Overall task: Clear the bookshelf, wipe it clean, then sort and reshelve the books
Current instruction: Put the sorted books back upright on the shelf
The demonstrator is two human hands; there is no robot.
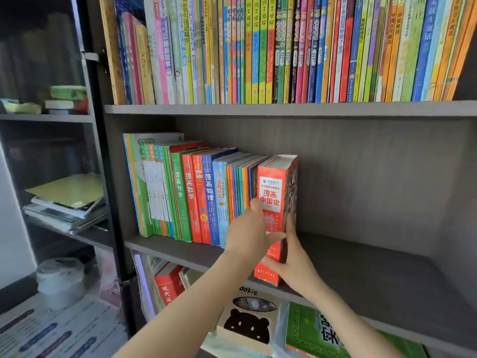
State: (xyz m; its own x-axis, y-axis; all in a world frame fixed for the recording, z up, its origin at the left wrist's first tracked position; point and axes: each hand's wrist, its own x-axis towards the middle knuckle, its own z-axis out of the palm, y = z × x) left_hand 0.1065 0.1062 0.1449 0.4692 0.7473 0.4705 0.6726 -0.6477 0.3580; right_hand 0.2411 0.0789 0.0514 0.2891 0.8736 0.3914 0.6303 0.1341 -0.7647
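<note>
Right now the thick red book [271,192] stands at the right end of the row of books [193,197] on the middle shelf [361,259]. Its bottom corner pokes out past the shelf's front edge, and that is where I think trouble could start. The thin books beside it seem to lean on it, so if it comes away with nothing taking its place they may fan over onto the bare stretch of shelf to the right. It looks heavy too, and I have it only by its lower half, so it could tip forward off the edge and land on the books lying below [247,329]. Shoving it in crooked could also catch a neighbouring cover and bend it. My left hand [247,228] reaches in from the lower left with the thumb up against the left edge of the spine and a finger curled across the spine's face, so it grips the book. My right hand [294,264] comes up from the lower right, thumb pressed across the bottom of the spine and fingers running up the right cover — a pinch round the lower end. Both forearms are stretched out and converge just under the shelf.
</note>
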